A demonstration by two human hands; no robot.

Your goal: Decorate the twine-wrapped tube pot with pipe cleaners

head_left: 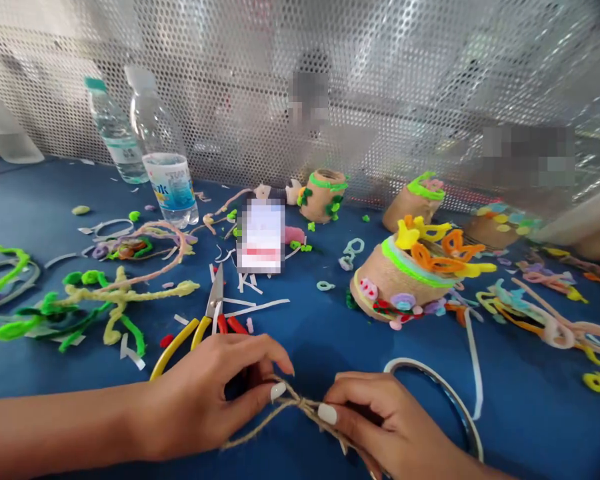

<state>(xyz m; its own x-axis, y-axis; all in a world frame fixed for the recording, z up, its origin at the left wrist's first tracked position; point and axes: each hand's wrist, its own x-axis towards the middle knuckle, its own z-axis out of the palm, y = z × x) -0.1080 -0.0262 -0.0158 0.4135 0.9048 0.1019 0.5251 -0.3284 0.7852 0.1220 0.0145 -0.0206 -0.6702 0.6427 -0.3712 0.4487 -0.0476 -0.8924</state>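
A blue table (320,333) fills the low part of the view, and lots of bits are spread over it. Behind it stands a shiny metal wall (230,80) full of tiny holes, and blurry shapes show through.

The brown string (300,402) is low in the middle, just above the table, between the two hands. The left hand (205,393) has its thumb and fingers pinched nearly together on the string, with one finger curved above. The right hand (380,420) pinches it too, its thumb pressed on top. The strands cross between them.

Scissors (214,297) lie just past the left hand, with yellow and red handles near them. A white ring of tape (405,363) lies behind the right hand. Thin white paper strips (257,308) are scattered in the middle.

On the left is a messy pile of fuzzy sticks (120,293), green, yellow and pink. Two clear bottles (167,173) stand behind it, near the wall. On the right sits a big brown jar (400,273) with fuzzy flowers and a green band. Smaller brown jars (323,200) stand farther back. More fuzzy loops (545,317) lie at the far right.
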